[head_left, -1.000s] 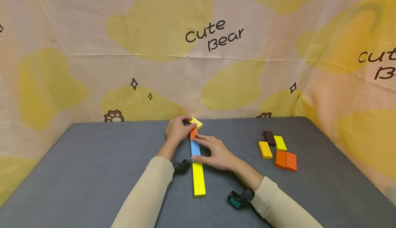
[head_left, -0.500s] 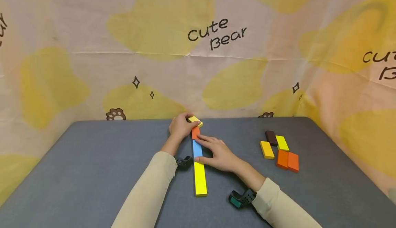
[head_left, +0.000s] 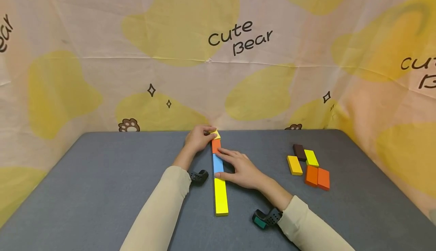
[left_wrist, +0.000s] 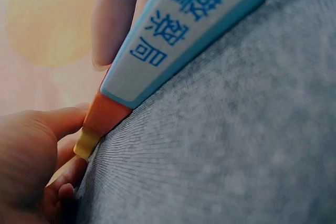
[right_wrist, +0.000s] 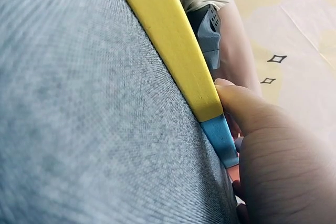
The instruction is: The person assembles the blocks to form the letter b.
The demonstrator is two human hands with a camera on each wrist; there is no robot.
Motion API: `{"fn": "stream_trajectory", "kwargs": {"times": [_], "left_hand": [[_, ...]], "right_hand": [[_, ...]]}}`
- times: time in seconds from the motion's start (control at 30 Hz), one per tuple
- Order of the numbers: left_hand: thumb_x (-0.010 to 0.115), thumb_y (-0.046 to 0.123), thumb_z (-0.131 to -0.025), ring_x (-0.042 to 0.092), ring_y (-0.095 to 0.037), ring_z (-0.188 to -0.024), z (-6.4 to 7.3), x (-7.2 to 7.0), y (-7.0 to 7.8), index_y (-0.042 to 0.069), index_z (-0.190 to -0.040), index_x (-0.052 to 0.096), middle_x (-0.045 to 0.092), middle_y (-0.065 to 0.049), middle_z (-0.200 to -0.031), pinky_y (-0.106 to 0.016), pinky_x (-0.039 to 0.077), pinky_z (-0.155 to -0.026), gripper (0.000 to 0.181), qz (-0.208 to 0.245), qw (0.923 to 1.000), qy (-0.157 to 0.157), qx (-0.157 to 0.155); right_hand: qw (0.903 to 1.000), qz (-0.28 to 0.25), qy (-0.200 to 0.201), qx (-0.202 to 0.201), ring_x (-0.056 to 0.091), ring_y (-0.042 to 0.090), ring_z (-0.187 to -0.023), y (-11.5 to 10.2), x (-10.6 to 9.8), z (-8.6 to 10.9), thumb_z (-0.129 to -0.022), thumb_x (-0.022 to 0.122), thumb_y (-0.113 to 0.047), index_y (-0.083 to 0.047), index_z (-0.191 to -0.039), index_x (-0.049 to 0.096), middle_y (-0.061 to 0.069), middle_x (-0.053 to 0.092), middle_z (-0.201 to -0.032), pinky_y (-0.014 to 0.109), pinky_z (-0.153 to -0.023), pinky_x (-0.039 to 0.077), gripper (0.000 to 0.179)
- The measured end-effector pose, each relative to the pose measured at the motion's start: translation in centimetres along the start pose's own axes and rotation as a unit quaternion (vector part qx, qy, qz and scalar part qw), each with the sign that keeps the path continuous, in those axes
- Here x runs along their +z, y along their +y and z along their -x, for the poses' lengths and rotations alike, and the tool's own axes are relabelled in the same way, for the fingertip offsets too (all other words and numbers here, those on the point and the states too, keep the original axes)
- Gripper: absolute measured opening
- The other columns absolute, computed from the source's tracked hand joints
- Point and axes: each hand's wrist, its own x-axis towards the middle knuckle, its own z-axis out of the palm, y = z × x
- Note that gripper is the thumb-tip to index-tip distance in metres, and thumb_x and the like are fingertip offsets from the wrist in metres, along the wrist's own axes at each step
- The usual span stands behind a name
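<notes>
A straight row of flat blocks runs away from me on the grey table: a long bright yellow block (head_left: 221, 198) nearest, then a blue block (head_left: 218, 163), an orange block (head_left: 216, 146) and a pale yellow block (head_left: 216, 134) farthest. My left hand (head_left: 197, 139) pinches that pale yellow block between thumb and fingers, in line with the orange one. My right hand (head_left: 242, 169) rests along the row, thumb by the blue-yellow joint (right_wrist: 212, 118) and fingertips near the orange block. In the left wrist view the blue block's side (left_wrist: 168, 38) shows blue characters on white.
Off to the right lie several loose blocks: a dark brown block (head_left: 299, 152), a lime yellow block (head_left: 311, 158), an amber block (head_left: 294, 165) and two orange blocks (head_left: 317, 177) side by side. A patterned cloth (head_left: 184, 35) hangs behind the grey table (head_left: 102, 190).
The pale yellow block, angled to the right before, has turned in my left hand and now lines up with the row's far end. The right hand keeps its place on the row.
</notes>
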Motion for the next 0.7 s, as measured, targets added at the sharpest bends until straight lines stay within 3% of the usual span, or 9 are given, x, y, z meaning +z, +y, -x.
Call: {"fn": "stream_trajectory", "kwargs": {"times": [0.1,0.27,0.7], "left_hand": [[0.068,0.035,-0.097,0.061,-0.030,-0.122,0.02,0.06,-0.03,0.021,-0.137,0.065,0.053,-0.009,-0.147,-0.049,0.049,-0.102,0.042,-0.005,1.0000,-0.003,0.001],[0.068,0.034,-0.097,0.061,-0.030,-0.122,-0.07,0.08,-0.18,0.020,-0.138,0.064,0.060,-0.008,-0.143,-0.048,0.050,-0.102,0.043,-0.004,1.0000,-0.007,0.003],[0.067,0.033,-0.098,0.061,-0.030,-0.126,-0.26,-0.19,-0.46,0.022,-0.137,0.065,0.061,-0.005,-0.145,-0.049,0.049,-0.105,0.041,-0.003,0.9993,-0.028,0.025]], "right_hand": [[1.0000,0.000,0.001,0.002,0.036,0.032,-0.150,0.05,0.03,0.00,-0.093,0.067,-0.050,-0.020,-0.156,0.042,-0.001,0.034,-0.166,0.060,-0.118,0.029,0.074],[1.0000,0.001,0.001,0.004,0.036,0.031,-0.150,0.07,0.05,0.00,-0.093,0.067,-0.050,-0.020,-0.156,0.042,-0.001,0.034,-0.166,0.059,-0.118,0.029,0.074],[1.0000,0.001,0.001,0.006,0.035,0.031,-0.151,-0.03,-0.08,-0.06,-0.093,0.068,-0.051,-0.020,-0.155,0.042,-0.002,0.035,-0.165,0.059,-0.119,0.029,0.074]]}}
